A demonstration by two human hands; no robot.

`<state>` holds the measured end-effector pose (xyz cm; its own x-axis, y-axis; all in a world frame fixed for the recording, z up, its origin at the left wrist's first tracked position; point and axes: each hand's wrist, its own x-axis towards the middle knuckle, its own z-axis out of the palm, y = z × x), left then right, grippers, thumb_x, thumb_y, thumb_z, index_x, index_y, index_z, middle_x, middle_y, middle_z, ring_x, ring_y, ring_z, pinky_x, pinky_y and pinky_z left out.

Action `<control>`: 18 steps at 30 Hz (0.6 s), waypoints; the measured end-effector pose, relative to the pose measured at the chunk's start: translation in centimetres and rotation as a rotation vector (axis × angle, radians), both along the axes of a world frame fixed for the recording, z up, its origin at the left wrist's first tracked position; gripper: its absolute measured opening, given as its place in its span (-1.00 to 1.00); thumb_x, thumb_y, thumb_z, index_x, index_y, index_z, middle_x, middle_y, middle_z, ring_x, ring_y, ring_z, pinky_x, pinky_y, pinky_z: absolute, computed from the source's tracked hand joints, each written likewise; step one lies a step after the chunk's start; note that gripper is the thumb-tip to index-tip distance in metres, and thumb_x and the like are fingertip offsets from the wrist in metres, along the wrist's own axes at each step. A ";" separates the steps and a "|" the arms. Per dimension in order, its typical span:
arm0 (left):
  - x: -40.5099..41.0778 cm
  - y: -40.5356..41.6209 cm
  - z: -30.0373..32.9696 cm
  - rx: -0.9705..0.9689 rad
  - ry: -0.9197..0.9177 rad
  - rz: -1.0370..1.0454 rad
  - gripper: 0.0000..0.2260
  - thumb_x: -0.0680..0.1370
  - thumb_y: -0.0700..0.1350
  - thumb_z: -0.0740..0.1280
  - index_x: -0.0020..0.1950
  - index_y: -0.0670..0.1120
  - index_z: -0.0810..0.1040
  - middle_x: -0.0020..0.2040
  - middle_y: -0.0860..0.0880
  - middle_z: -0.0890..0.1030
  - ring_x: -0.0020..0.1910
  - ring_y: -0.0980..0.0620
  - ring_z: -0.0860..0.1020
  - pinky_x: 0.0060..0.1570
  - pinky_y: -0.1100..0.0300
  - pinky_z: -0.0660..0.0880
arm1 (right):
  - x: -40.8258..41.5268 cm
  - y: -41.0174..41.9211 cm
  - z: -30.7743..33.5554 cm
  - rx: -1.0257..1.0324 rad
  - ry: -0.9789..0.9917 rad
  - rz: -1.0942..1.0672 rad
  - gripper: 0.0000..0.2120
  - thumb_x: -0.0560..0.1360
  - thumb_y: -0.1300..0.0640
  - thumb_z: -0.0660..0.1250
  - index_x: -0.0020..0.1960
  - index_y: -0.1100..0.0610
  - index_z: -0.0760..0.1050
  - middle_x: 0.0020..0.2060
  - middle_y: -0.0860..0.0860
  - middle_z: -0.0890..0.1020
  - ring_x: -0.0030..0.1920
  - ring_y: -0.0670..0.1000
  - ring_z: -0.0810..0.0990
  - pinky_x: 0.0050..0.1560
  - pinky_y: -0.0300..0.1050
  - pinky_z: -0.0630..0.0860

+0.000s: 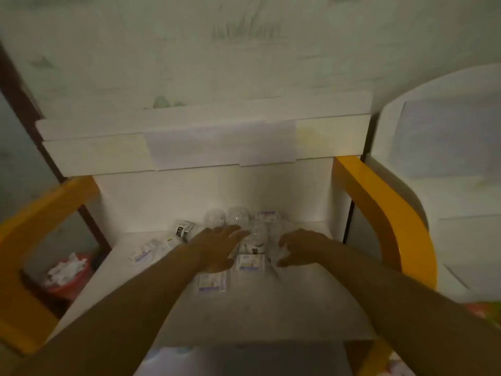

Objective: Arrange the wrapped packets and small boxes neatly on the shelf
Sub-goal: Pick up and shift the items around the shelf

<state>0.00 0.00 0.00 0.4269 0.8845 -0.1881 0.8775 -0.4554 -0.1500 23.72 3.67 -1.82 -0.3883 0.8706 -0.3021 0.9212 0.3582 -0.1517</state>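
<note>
Several wrapped packets lie scattered on the white shelf point(271, 308). One flat packet point(250, 262) sits between my hands, another packet point(212, 283) lies just under my left wrist, and a third packet point(141, 255) rests at the left. Clear round wrapped items point(238, 217) and a small box point(267, 216) stand near the back wall. A dark-labelled packet point(184, 229) lies tilted at the back left. My left hand point(219, 246) hovers flat over the pile, fingers spread. My right hand point(301, 248) is curled over crinkly clear wrapping point(276, 253); whether it grips is unclear.
Yellow curved side frames point(385, 213) flank the shelf on both sides. An upper white shelf point(189, 147) overhangs the back. A red bin point(69, 275) with crumpled paper stands low at the left. A white rounded piece of furniture point(447, 172) is at the right.
</note>
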 end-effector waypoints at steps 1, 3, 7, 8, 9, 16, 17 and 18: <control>0.4 0.9 -0.2 0.017 -0.005 0.003 -0.27 0.57 0.08 0.28 0.58 0.10 -0.12 0.60 -0.03 -0.05 0.53 -0.14 0.13 0.45 -0.08 0.19 | 0.0 0.0 -0.3 -0.014 -0.014 -0.007 -0.25 0.40 -0.33 0.35 0.47 -0.04 0.24 0.41 0.02 0.38 0.37 0.07 0.38 0.32 -0.02 0.39; 1.2 2.9 -0.6 0.051 -0.035 0.021 -0.23 0.56 0.09 0.29 0.57 0.09 -0.17 0.60 -0.04 -0.08 0.52 -0.15 0.14 0.44 -0.08 0.20 | 0.2 0.2 -0.9 -0.023 -0.023 -0.040 -0.13 0.33 -0.37 0.39 0.49 -0.02 0.19 0.41 0.04 0.37 0.35 0.09 0.40 0.30 0.01 0.42; 3.4 5.2 -2.0 0.044 -0.045 0.028 -0.25 0.56 0.19 0.25 0.58 0.08 -0.15 0.59 -0.05 -0.07 0.48 -0.17 0.21 0.41 -0.11 0.24 | 0.1 0.4 -2.1 -0.047 -0.003 -0.091 0.02 0.31 -0.36 0.42 0.54 0.06 0.02 0.41 0.09 0.37 0.33 0.12 0.43 0.25 -0.04 0.45; 3.7 5.5 -2.3 0.048 -0.040 0.034 -0.26 0.56 0.20 0.25 0.58 0.07 -0.11 0.59 -0.05 -0.04 0.46 -0.18 0.25 0.38 -0.11 0.27 | 0.0 0.4 -2.4 -0.038 0.032 -0.115 0.01 0.32 -0.33 0.43 0.54 0.08 0.02 0.39 0.10 0.39 0.32 0.12 0.44 0.22 -0.07 0.44; 3.9 5.9 -2.7 0.050 -0.062 0.050 -0.28 0.55 0.19 0.26 0.57 0.07 -0.05 0.58 -0.05 0.00 0.43 -0.18 0.30 0.35 -0.10 0.31 | -0.2 0.4 -2.8 -0.031 0.074 -0.140 -0.01 0.33 -0.30 0.44 0.53 0.10 0.04 0.37 0.11 0.42 0.30 0.12 0.46 0.19 -0.08 0.44; 4.0 6.6 -3.6 0.039 -0.278 0.110 -0.42 0.48 0.10 0.39 0.43 0.12 0.21 0.44 -0.02 0.32 0.25 -0.13 0.48 0.18 -0.03 0.47 | -1.0 -0.1 -4.5 -0.025 0.232 -0.239 -0.03 0.34 -0.18 0.49 0.52 0.12 0.04 0.29 0.13 0.48 0.22 0.12 0.52 0.14 -0.07 0.52; 3.8 6.6 -3.2 0.034 -0.300 0.110 -0.42 0.48 0.07 0.40 0.43 0.13 0.23 0.44 -0.01 0.32 0.26 -0.12 0.47 0.19 -0.03 0.47 | -1.0 -0.2 -4.2 -0.035 0.213 -0.222 -0.05 0.33 -0.18 0.50 0.51 0.11 0.07 0.30 0.13 0.47 0.22 0.13 0.52 0.14 -0.06 0.51; 3.7 6.6 -2.6 0.032 -0.317 0.100 -0.42 0.48 0.06 0.41 0.43 0.13 0.24 0.45 0.00 0.31 0.27 -0.11 0.46 0.19 -0.03 0.47 | -0.8 -0.3 -3.9 -0.037 0.189 -0.205 -0.09 0.33 -0.18 0.49 0.49 0.09 0.10 0.30 0.14 0.46 0.22 0.14 0.51 0.13 -0.05 0.52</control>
<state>3.74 6.60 -2.56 0.3702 0.9284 -0.0315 0.9231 -0.3639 0.1247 22.87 3.36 -5.67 -0.2577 0.9267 -0.2737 0.9280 0.1584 -0.3373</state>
